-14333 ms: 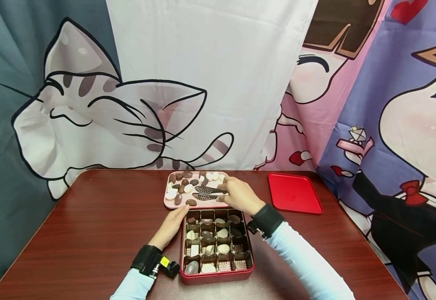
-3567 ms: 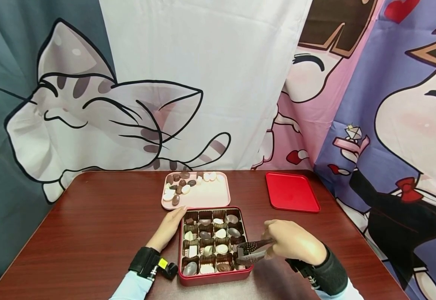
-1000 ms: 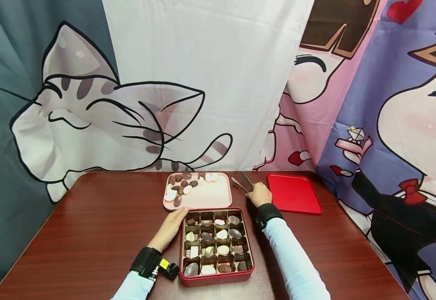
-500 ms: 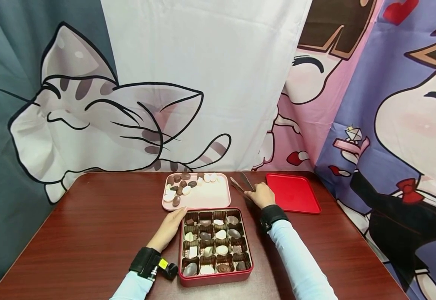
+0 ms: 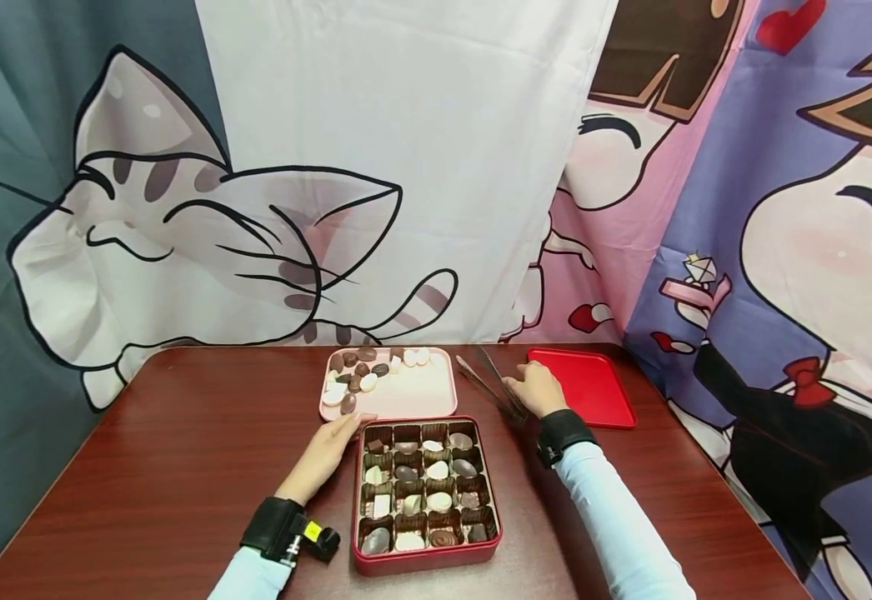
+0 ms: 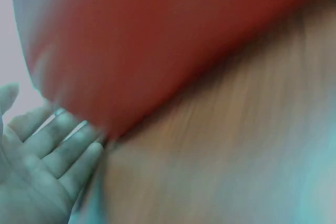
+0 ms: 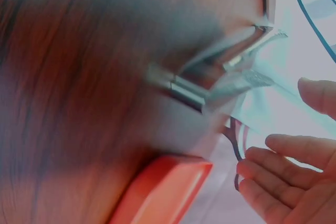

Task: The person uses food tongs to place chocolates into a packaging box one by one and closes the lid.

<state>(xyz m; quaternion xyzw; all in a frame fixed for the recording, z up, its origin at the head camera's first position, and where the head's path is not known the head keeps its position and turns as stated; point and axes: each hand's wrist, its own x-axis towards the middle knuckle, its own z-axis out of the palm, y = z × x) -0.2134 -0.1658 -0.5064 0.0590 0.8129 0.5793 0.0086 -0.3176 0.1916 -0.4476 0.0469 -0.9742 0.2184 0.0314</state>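
A red tin (image 5: 427, 565) stands near the table's front, its gold divided insert holding chocolates in the compartments. My left hand (image 5: 323, 454) lies at the tin's far left corner, fingers straight; in the left wrist view its fingertips reach the blurred red tin wall (image 6: 131, 51). Metal tongs (image 5: 490, 382) lie on the table between the pink tray and the red tray. My right hand (image 5: 539, 390) is just right of the tongs, fingers extended. In the right wrist view that hand (image 7: 299, 177) is apart from the tongs (image 7: 189, 95).
Behind the tin, a pink tray (image 5: 421, 402) carries several brown and white chocolates, mostly on its left side. A flat red tray or lid (image 5: 593, 392) lies at the back right of the brown table (image 5: 181, 483). A printed curtain (image 5: 436, 108) hangs behind the table.
My right hand has carried the tongs from pink tray to tin, laid them on the table and let go. A swirl chocolate and a dark one now sit in the tin's front row.
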